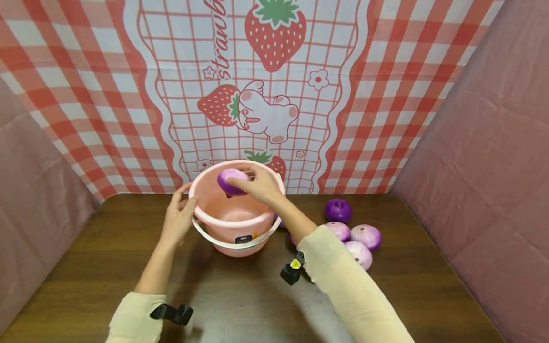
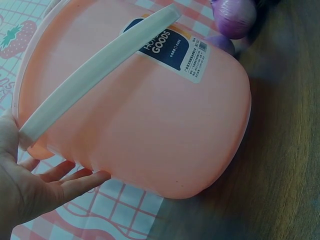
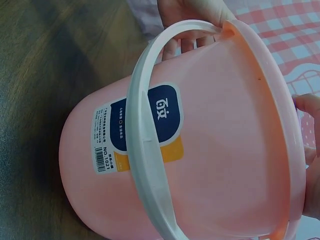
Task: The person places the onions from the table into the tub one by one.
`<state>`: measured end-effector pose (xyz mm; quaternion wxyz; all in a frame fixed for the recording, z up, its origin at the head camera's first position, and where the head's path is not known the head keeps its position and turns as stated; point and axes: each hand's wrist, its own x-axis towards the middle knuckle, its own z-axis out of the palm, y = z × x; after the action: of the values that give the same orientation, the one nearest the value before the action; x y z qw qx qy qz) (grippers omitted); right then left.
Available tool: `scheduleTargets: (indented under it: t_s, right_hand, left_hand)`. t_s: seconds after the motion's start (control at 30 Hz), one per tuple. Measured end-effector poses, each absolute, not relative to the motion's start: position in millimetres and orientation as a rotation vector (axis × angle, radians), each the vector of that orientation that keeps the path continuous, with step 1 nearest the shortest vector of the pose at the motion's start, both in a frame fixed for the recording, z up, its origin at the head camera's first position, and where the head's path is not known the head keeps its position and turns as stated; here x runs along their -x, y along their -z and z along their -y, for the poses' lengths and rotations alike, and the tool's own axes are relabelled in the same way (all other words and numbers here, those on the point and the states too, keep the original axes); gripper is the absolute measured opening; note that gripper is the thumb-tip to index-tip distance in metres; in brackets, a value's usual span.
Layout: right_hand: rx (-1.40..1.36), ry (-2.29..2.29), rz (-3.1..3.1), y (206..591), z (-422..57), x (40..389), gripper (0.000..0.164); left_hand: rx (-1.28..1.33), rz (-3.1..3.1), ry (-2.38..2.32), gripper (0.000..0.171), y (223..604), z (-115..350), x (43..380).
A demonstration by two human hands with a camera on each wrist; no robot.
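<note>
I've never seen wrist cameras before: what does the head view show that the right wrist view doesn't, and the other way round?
Only the head view shows the loose onions on the table.

Only the right wrist view shows the barcode on the label.

Both show the pink bucket, its white handle, the left hand and the right hand.

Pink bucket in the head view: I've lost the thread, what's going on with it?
A person is handling the bucket and an onion. The left hand holds the bucket at its rim, on the left side. The right hand grips the purple onion in its fingers, at the bucket's mouth and not yet let go. The white handle hangs across the bucket's front. More onions sit on the table to the right.
</note>
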<state>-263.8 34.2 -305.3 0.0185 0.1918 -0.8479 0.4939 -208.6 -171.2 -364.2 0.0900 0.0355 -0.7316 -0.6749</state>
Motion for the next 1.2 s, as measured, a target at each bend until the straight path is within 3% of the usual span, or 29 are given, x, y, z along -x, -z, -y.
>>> scheduleTargets:
  t_s: [0.33, 1.2]
  right_hand:
    - [-0.794, -1.458, 2.612, 306.6, -28.0, 263.1, 0.054]
    - [-0.681, -1.377, 2.680, 299.4, -39.1, 263.7, 0.052]
  left_hand:
    - [-0.112, 2.174, 2.006, 0.049, 365.1, 172.0, 209.6]
    - [-0.105, 2.190, 2.010, 0.050, 363.3, 171.3, 208.1]
